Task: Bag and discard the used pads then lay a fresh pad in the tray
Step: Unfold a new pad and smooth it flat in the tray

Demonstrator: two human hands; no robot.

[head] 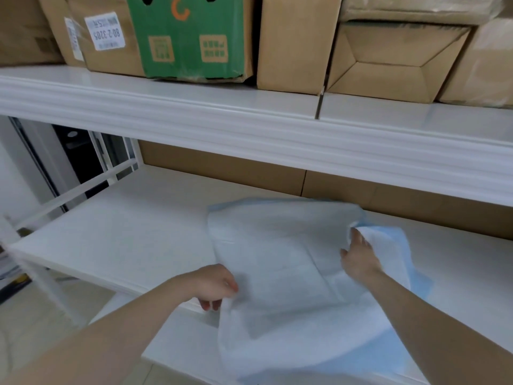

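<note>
Pad [277, 262] is lying spread over the lower shelf [116, 232] of a white rack, white side up, with its blue backing showing along the far edge and the right side. It is not lying flat: the near part is hanging over the shelf's front lip, and the right edge is folded up and over so the blue underside is peeking out.

The person's left hand [215, 284] is gripping the pad's near left corner, fingers curled under and thumb on top, pinching the sheet just at the front edge of the shelf. The right hand [359, 257] is reaching further in, its fingers closing on the folded right edge of the pad where the white layer is bunching against the blue; the fingertips are partly hidden in the fold, so I cannot tell exactly how they are lying. Both forearms are stretching in from the bottom of the view.

Behind the pad, brown cardboard [222, 165] is standing along the back of the lower shelf. Above, the upper shelf [194, 112] is carrying a row of boxes: a green box [188, 37] with tan labels, a brown box with a white sticker [104, 30] to its left, and more brown cartons [388, 59] to the right.
</note>
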